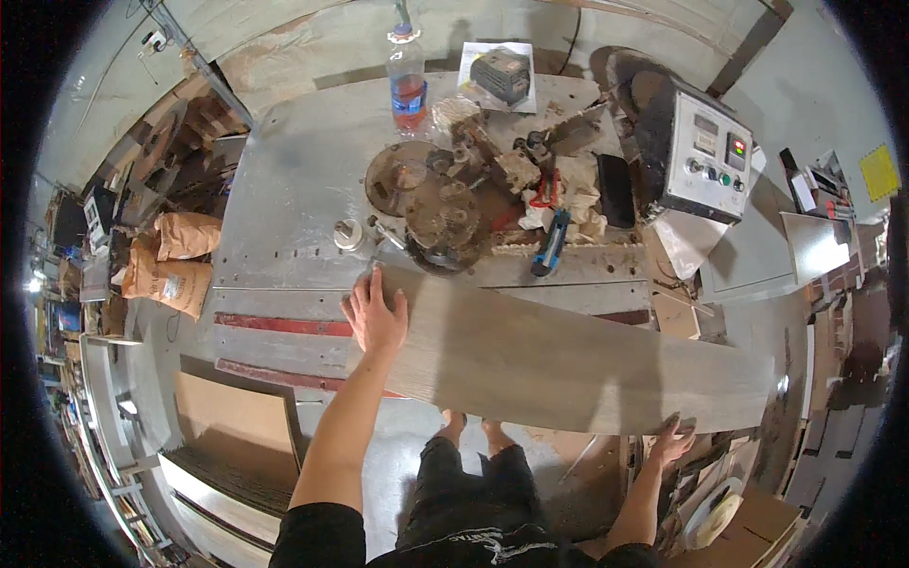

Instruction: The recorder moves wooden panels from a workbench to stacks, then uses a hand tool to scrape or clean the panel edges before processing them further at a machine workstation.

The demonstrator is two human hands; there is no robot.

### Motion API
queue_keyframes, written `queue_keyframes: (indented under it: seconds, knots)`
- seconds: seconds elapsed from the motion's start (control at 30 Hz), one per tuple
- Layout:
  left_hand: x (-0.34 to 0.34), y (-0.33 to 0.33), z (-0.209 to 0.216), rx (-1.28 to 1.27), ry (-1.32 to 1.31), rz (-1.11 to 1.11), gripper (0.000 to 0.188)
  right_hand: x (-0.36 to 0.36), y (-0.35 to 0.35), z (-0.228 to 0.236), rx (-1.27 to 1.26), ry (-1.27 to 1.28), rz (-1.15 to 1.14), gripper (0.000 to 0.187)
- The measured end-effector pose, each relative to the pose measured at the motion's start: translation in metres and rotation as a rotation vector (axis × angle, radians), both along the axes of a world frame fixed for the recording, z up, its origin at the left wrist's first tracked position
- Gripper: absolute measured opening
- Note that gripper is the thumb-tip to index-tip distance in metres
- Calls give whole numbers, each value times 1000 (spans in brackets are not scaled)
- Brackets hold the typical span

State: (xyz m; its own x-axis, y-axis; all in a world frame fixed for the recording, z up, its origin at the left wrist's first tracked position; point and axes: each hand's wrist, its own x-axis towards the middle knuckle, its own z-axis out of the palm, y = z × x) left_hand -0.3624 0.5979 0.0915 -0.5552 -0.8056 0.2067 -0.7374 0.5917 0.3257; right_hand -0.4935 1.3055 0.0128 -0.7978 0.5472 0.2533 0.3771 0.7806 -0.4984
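Note:
A long wood-grain board (568,355) lies slantwise over the front of the metal worktable (294,180), its right part reaching past the table. My left hand (379,320) rests on the board's left end with its fingers spread and thumb apart. Near the right end, my right hand (669,443) grips the board's near edge, fingers partly hidden by it. Just beyond the board stands a machine head with round, dusty metal discs (443,222). A small white pot (348,235) is beyond my left hand. A blue utility knife (551,244) lies right of the discs.
A control box (710,156) with lit display stands at the right. Behind are a bottle of red liquid (408,90) and a dark battery-like block (502,74). A black phone-like slab (615,191) lies near the box. Brown sacks (170,270) and stacked panels (237,426) are left.

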Motion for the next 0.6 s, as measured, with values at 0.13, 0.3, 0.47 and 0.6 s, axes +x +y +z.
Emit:
queue_keyframes:
  seconds: [0.13,0.3,0.47,0.6]
  knots:
    - [27,-7,11,31,-99,5,71,-25,-1,-4,-1120,109,-341,53]
    - [33,-6,14,54,-173,-20,75,-54,7,-3,-1318,163,-100,84]
    - [34,11,27,20,-173,19,75,-59,-14,-14,-1096,275,-225,98]
    - [-6,31,-4,115,-103,-150,76,-67,193,-62,-1124,136,257,83]
